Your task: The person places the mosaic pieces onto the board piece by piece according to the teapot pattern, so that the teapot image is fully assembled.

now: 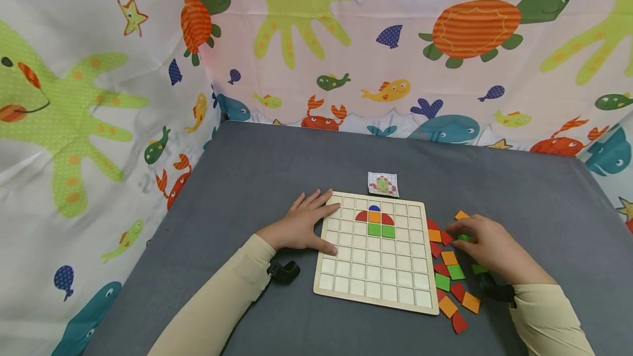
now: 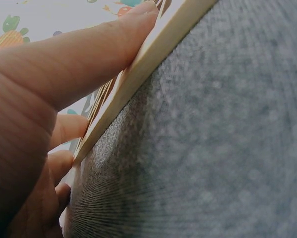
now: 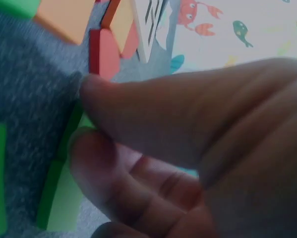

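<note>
The pale wooden gridded board (image 1: pixel 373 274) lay on grey cloth (image 1: pixel 267 169); the left hand (image 1: pixel 303 226) rested ungrasping, fingers spread, on its left edge, while the right hand (image 1: pixel 494 247) pinched a partly hidden green block (image 1: pixel 465 237) to its right.

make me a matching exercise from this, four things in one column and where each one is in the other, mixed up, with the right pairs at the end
Things
1. left hand
2. picture card
3. right hand
4. blue half-round piece

Places
A. with thumb and fingers at a green piece
B. next to an orange square, on its far side
C. resting on the left edge of the grid board
D. just beyond the board's far edge

Pairs: 1-C, 2-D, 3-A, 4-B
</note>
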{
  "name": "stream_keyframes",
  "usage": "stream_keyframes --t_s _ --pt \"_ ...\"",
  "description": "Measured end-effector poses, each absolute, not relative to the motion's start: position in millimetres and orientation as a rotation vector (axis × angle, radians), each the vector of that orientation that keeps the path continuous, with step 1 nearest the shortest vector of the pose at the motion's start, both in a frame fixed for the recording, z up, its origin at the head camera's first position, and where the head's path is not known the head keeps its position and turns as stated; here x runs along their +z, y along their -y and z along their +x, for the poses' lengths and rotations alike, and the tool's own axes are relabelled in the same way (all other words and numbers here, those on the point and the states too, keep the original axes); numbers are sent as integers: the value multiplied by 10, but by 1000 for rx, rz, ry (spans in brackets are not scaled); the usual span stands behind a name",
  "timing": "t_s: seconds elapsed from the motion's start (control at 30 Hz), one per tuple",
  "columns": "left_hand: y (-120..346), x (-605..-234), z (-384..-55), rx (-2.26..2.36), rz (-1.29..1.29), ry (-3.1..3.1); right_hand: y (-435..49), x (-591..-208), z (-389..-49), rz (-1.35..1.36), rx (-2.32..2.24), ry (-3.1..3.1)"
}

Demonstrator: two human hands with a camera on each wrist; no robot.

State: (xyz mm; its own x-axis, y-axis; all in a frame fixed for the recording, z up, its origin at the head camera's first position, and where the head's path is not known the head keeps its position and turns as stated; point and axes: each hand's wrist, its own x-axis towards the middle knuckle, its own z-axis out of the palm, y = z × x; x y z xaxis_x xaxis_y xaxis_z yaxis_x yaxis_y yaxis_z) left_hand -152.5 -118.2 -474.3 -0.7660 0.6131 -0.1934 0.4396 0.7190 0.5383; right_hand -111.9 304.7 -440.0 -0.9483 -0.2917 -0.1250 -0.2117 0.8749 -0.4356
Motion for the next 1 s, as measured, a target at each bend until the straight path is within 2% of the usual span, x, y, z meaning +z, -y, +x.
stream_keyframes --t_s 0.43,0.6,1.0 --pt "1186 -4756 -1530 672 816 -2565 -3159 -4370 -1166 -204 -592 -2806" --pt "1190 -4728 -1535 683 826 -2556 -3150 -4323 -1115 -212 -641 -2792" --pt "1187 -4735 -1528 674 823 -2563 -2640 -4160 -1124 -393 -821 -2753"
